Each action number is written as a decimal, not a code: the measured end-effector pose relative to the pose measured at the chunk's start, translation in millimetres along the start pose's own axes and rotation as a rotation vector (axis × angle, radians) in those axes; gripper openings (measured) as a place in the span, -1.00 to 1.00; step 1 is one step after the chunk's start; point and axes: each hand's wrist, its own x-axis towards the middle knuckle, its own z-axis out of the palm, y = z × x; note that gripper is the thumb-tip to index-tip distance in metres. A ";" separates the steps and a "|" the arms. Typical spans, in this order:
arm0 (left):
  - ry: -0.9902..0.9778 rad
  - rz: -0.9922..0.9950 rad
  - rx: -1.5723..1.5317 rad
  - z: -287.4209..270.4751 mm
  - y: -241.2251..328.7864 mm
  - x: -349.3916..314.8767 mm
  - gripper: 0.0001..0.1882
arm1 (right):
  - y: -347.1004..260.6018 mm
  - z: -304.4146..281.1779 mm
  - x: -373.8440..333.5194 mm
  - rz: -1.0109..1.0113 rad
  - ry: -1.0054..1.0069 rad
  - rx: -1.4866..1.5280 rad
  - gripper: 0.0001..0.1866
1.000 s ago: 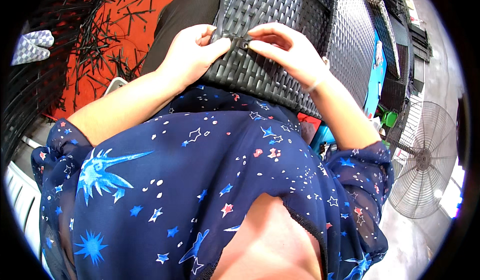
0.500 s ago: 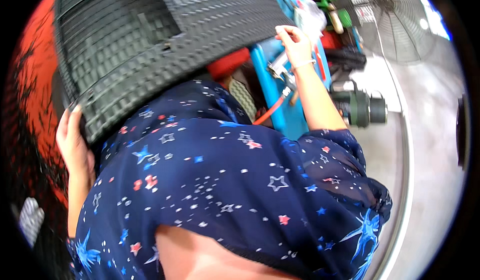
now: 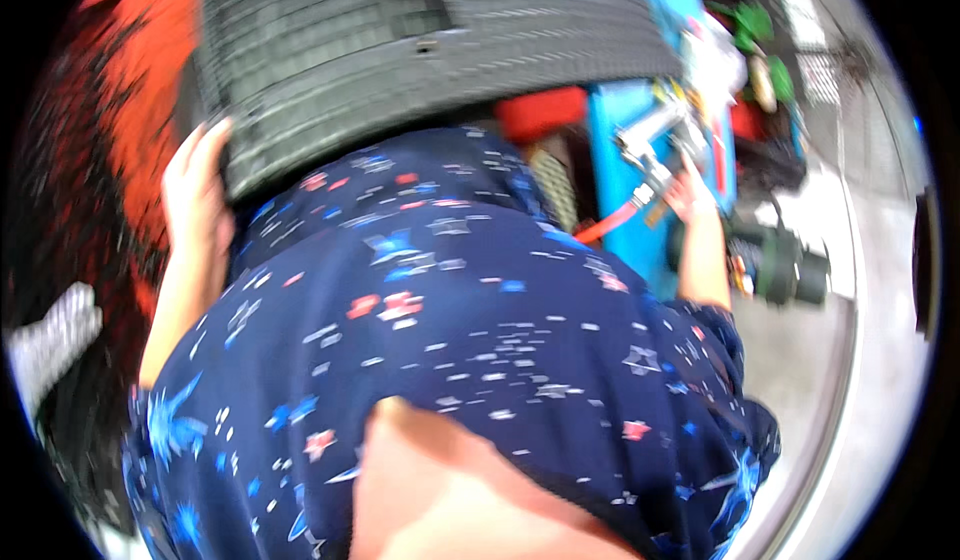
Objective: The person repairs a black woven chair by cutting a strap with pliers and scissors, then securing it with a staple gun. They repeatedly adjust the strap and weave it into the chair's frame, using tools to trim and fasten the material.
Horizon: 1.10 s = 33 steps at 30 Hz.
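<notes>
A black woven wicker panel [image 3: 330,125] with a rectangular recess lies across my lap. My left hand [image 3: 200,185] grips its near left corner, thumb and fingers at the edge. To the right, on a blue surface [image 3: 615,130], lies a silver air-powered gun [image 3: 655,135] with a red hose [image 3: 608,226] joined to its fitting. My right hand [image 3: 690,195] is up against this tool, one finger pointing along it. Motion blur and the tool hide whether those fingers are closed round it.
Orange-red material with black strands [image 3: 155,55] spreads on the left, near a pale glove-like piece [image 3: 60,335]. A dark green cylindrical tool [image 3: 785,265] lies at the right. Beyond the blue surface are green tools [image 3: 755,30] and a fan [image 3: 860,70].
My right hand has left the panel's right corner and come down to the air gun. My left hand stays at the panel's left corner. The whole view has shifted.
</notes>
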 end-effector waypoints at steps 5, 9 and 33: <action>-0.113 -0.005 -0.103 -9.6 -0.2 -2.1 -0.74 | -5.4 24.6 -2.0 0.001 -0.117 0.074 -0.58; -0.136 0.017 -0.131 -5.7 2.9 -1.8 -0.78 | -12.2 21.1 -3.6 -0.098 -0.053 0.089 -0.72; -0.100 0.253 -0.054 11.9 -8.1 7.2 -0.71 | -111.2 337.6 -375.1 -1.029 -0.778 -0.899 -0.51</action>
